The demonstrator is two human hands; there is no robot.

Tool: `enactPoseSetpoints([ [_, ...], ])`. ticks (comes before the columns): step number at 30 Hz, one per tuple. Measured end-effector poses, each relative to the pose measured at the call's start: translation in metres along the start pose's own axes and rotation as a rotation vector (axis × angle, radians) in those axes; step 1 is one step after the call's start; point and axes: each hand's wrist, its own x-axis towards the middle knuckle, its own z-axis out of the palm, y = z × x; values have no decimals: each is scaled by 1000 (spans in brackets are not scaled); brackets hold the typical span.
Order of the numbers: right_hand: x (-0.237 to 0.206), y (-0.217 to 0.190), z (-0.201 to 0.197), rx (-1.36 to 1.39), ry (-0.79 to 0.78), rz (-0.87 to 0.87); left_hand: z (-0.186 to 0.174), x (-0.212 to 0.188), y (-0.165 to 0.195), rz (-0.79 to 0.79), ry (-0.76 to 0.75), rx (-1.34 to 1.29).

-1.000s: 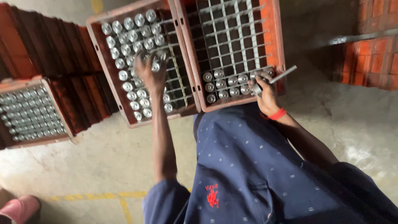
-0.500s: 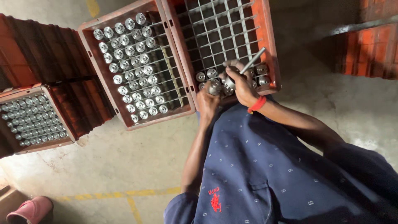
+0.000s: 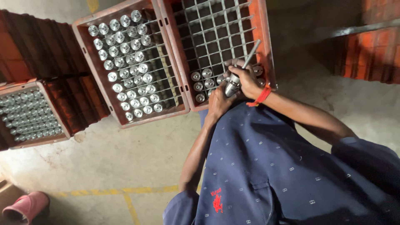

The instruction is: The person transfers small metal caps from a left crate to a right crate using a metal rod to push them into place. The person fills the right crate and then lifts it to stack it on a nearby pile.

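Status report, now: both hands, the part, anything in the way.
Left hand and right hand together on a metal part. Thin rod in right hand. Over the gridded crate, mostly unfilled. Nothing in the way.

Three red crates [image 3: 130, 62], two hands [image 3: 246, 81]

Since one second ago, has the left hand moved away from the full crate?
Yes. The left hand left the full crate and crossed rightwards to the half-empty crate, beside the right hand.

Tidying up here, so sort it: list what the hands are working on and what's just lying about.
In use: left hand, right hand, metal part, rod tool, half-empty crate.
Lying about: full crate, left crate, pink shoe, stacked crates.
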Motion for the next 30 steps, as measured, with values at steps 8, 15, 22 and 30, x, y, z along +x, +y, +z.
enactPoseSetpoints([
  [8, 2, 27, -23, 29, 98, 24, -9, 8, 5, 21, -113, -5],
  [15, 23, 16, -40, 391, 317, -65, -64, 4, -6, 261, 201, 312],
  [22, 4, 52, -20, 458, 341, 4, -93, -1, -76, 343, 364, 245],
  [30, -22, 77, 3, 379, 422, 7, -255, 68, -118, 95, 739, 584],
])
